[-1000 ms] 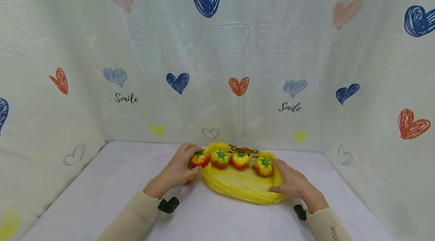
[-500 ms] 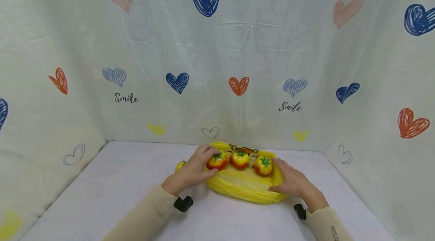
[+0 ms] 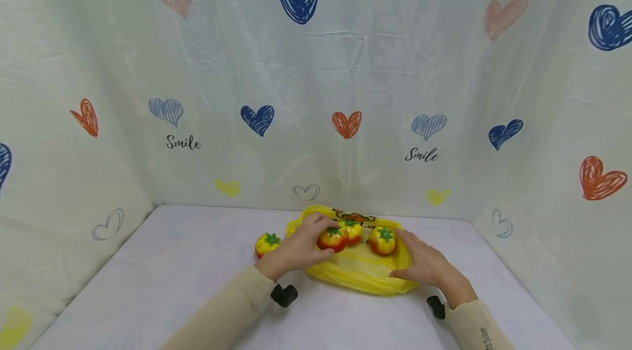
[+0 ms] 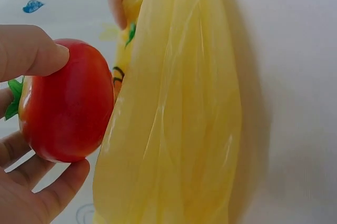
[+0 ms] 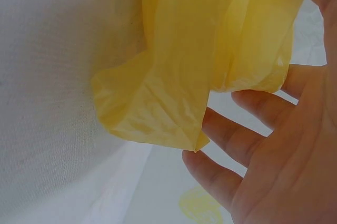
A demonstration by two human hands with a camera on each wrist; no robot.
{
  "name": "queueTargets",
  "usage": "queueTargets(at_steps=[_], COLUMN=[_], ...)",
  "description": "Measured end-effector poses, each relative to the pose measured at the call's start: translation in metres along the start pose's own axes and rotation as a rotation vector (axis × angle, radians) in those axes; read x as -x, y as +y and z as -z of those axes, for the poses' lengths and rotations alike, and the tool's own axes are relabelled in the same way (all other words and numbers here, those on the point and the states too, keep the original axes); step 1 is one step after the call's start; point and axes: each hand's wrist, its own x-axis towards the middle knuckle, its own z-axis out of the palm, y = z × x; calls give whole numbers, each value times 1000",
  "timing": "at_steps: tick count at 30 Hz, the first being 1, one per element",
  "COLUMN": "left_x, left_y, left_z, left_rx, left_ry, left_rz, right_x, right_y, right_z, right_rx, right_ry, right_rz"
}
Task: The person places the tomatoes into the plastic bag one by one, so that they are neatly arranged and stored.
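Red tomato (image 4: 68,108) held by the left hand's (image 3: 303,247) fingers at the yellow bag's (image 3: 353,280) mouth; only the head view shows the desk tomato (image 3: 267,243) left of them. The right hand's (image 5: 289,147) spread fingers touch the bag.

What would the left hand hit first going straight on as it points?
Probably the partly hidden tomato in the yellow bag, just beyond the held tomato; they overlap in the head view, so the gap is unclear.
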Motion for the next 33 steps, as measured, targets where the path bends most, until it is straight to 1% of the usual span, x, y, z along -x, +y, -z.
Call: queueTargets(at_steps=[3,16,21,28,33], left_x=[-4,-21,-26,-36,-40], left_y=[4,10,12,15,17], left_z=[-4,-24,-31,-39,-46], left_rx=[21,94,104,87,94], left_ry=[-22,-81,-112,-135,-161], left_rz=[38,101,112,121,152], right_x=[0,1,0,0,0], right_y=[0,2,2,1,1], right_z=[0,-1,-1,0,1], right_rx=[-1,0,-7,-6,-4], right_ry=[0,0,-4,-2,-5], right_rz=[1,0,-11,-13,-13])
